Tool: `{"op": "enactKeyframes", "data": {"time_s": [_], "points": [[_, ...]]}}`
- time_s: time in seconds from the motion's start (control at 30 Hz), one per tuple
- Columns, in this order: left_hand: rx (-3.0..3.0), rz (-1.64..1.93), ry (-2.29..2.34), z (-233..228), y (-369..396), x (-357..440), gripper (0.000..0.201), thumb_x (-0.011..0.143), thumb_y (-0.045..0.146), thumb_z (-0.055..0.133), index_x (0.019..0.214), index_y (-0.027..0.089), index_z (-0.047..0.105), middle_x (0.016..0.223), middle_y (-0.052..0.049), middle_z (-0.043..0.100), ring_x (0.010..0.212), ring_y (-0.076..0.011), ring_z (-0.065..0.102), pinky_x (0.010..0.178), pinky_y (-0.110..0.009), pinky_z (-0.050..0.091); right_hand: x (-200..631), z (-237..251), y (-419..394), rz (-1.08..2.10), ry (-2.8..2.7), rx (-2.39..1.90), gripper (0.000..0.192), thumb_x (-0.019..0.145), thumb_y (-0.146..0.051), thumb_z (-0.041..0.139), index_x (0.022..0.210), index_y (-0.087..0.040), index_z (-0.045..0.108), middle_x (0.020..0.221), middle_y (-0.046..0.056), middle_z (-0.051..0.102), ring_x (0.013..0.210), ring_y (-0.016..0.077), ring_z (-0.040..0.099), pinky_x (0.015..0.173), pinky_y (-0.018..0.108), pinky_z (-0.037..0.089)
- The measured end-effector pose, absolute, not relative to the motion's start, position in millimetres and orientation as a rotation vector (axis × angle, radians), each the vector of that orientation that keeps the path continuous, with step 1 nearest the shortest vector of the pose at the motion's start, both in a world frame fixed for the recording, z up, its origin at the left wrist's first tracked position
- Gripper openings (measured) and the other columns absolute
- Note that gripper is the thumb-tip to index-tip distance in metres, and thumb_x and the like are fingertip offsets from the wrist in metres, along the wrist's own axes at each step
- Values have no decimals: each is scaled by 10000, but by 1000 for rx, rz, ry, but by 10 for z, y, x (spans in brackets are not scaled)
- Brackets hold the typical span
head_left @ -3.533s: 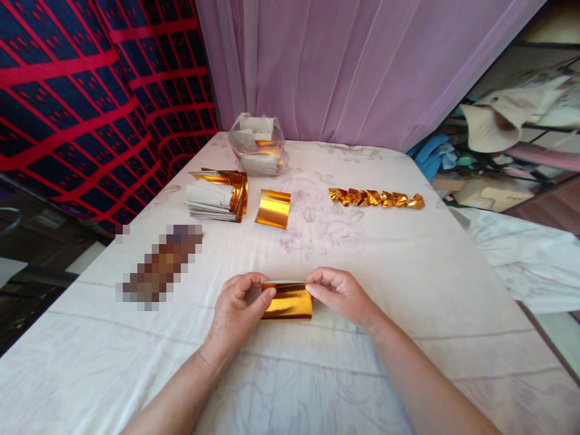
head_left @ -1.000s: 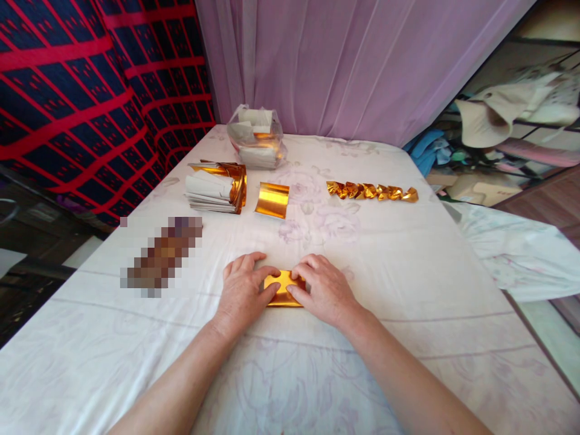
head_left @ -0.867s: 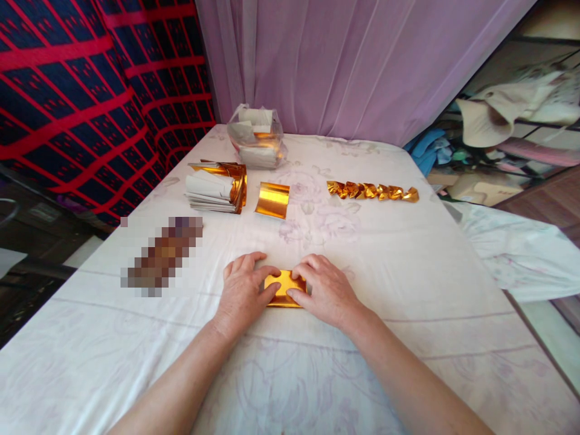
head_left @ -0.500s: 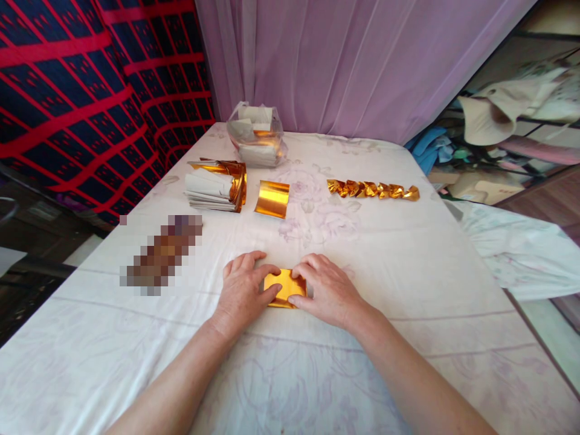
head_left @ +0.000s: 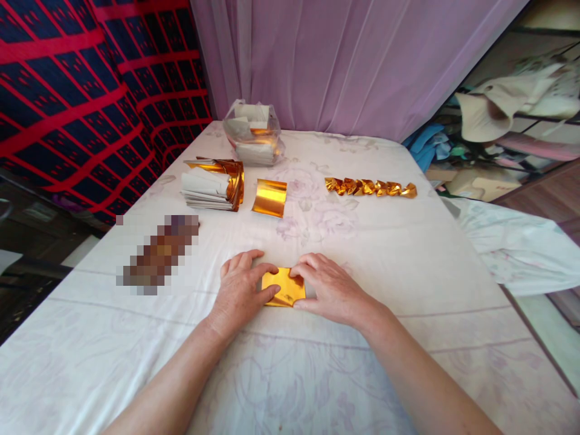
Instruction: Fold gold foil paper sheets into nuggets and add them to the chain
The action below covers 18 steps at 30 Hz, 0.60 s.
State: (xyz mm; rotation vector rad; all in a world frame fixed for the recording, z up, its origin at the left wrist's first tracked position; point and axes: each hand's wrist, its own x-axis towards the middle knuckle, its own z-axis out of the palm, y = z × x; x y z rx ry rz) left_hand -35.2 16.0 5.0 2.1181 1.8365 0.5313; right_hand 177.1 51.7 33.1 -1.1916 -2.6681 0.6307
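Note:
A small folded sheet of gold foil paper (head_left: 284, 287) lies flat on the white flowered cloth (head_left: 408, 254) in front of me. My left hand (head_left: 240, 291) presses its left edge with fingers and thumb. My right hand (head_left: 328, 289) presses its right edge, fingertips on the foil. Both hands rest on the cloth.
Farther back are a stack of white and gold sheets (head_left: 211, 184), a single curled gold sheet (head_left: 270, 197), a row of folded gold pieces (head_left: 370, 187) and a clear plastic bag of sheets (head_left: 252, 132). A blurred patch (head_left: 157, 252) lies left. The bed's right edge drops toward clutter.
Earlier I held the gold sheet raised between both hands; since then it has been folded smaller and pressed flat. In the last second my right hand has slid slightly right, showing more foil.

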Motion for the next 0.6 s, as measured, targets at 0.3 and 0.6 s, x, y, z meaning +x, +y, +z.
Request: {"op": "enactKeyframes", "data": {"time_s": [0.3,0.6], "points": [[2126,524,1832,19,166,-361,271,762,319,757,1030,348,728,1297,-53,553,1221,-313,496,1004,-511,366,1884,324,551,761,-2697,-1082,447,728,-148,731,1153,-233,621,1161,54,580,1103,224,531,960,383,445],[2126,534,1831,26,167,-356,268,758,330,751,1024,353,725,1287,-52,559,1219,-304,487,998,-502,366,2003,238,523,761,-2475,-1096,437,794,-55,549,1173,-254,637,1266,61,586,1179,202,561,1002,374,451]]}}
